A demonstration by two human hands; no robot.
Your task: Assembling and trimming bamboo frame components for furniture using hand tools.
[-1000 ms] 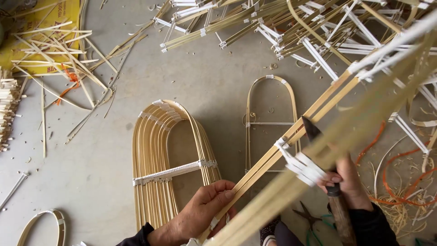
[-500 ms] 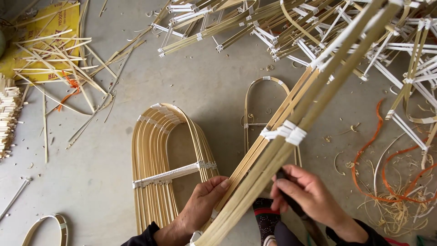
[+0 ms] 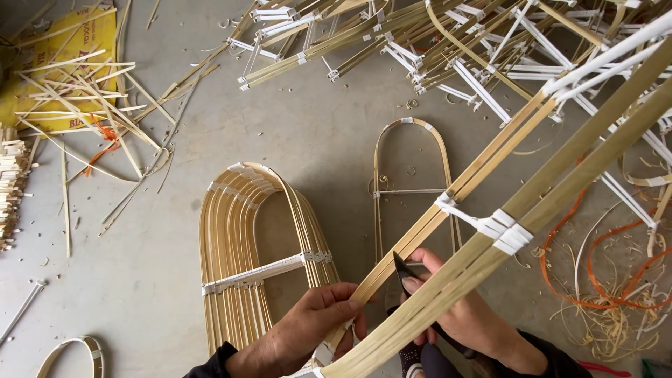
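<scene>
Fingers of the left hand (image 3: 308, 329) curl round the lower end of a long frame of pale split-bamboo slats (image 3: 483, 210), clenched on the nearer slat where it runs down toward the bottom edge of the view. The right hand (image 3: 458, 308) is closed round a dark-bladed knife (image 3: 404, 274), its point standing up between the two slat bundles, index finger laid along the wood. The frame slants from between both hands up to the top right corner, bound midway by white plastic strapping (image 3: 500, 229).

Beneath the hands lies bare grey concrete floor (image 3: 154, 273) — no raised work surface shows. Just left of the left hand rests a stack of arched bamboo hoops (image 3: 241, 245), nested and tied across with a white band. Beyond the held frame, a single arched bamboo hoop with a crossbar (image 3: 411, 182) lies flat on the floor.

Farther out, a heap of tied bamboo frames (image 3: 434, 42) crowds the top edge. Loose bamboo splinters (image 3: 77, 105) lie over a yellow sack (image 3: 63, 42) at the upper left, and a bundle of short cut sticks (image 3: 10, 189) sits at the left edge. Orange and white strap offcuts (image 3: 609, 287) tangle at the right — the widest open floor is the stretch left of the hoop stack and the patch above it.
</scene>
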